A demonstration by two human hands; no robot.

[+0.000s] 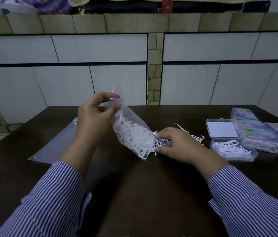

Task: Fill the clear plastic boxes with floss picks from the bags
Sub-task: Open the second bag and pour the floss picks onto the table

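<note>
Head view centres on a clear bag (131, 132) of white floss picks (134, 137), held tilted above the dark table (134, 194) with its mouth low and to the right. The upper, closed end is pinched between thumb and fingertips of the left hand (93, 115). At the mouth, a loose heap of picks (163, 142) is spilled onto the table and is covered by the right hand (174, 144), whose fingers are curled over and into the heap; whether any picks are truly gripped cannot be told. Just to the right, an open clear box (233, 149) lies partly filled, its lid (222, 129) folded back.

If the bag is tipped further, more picks are likely to be dumped than can be gathered, and some may be scattered across the table or pushed off its edge. Tangled picks may be dragged out in a clump and dropped short of the box.

Beyond the box, stacked packs (261, 132) with purple labels are blurred and cannot be read. A flat plastic sheet or bag (58, 142) lies at left; its contents cannot be made out. The right fingertips are hidden by the hand itself.
</note>
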